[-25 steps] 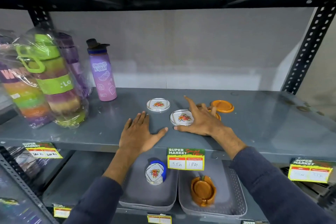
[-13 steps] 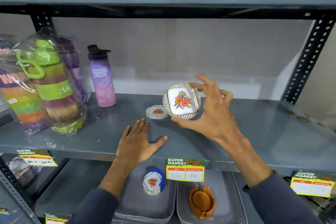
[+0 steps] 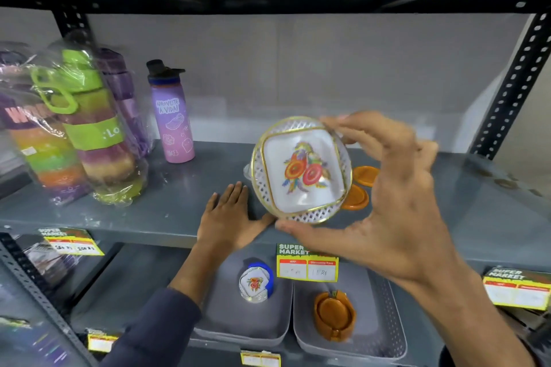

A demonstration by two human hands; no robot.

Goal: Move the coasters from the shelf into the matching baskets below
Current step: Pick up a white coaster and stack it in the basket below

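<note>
— White with a flower print, that coaster [image 3: 301,168] sits pinched in the right hand [image 3: 384,202], thumb under its near rim, fingers over the far edge, held up face-on above the shelf [image 3: 179,211].

— And where does it go?

— Straight down and slightly left: the left basket [image 3: 238,316] holds its matching set [image 3: 255,283]. The left hand [image 3: 229,217] lies flat and open on the shelf, gripping nothing.

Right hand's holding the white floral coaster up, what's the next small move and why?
Probably lower the right hand with the white floral coaster with gold lattice rim into the left grey basket: that basket holds the matching floral set, while the right basket holds orange ones.
</note>
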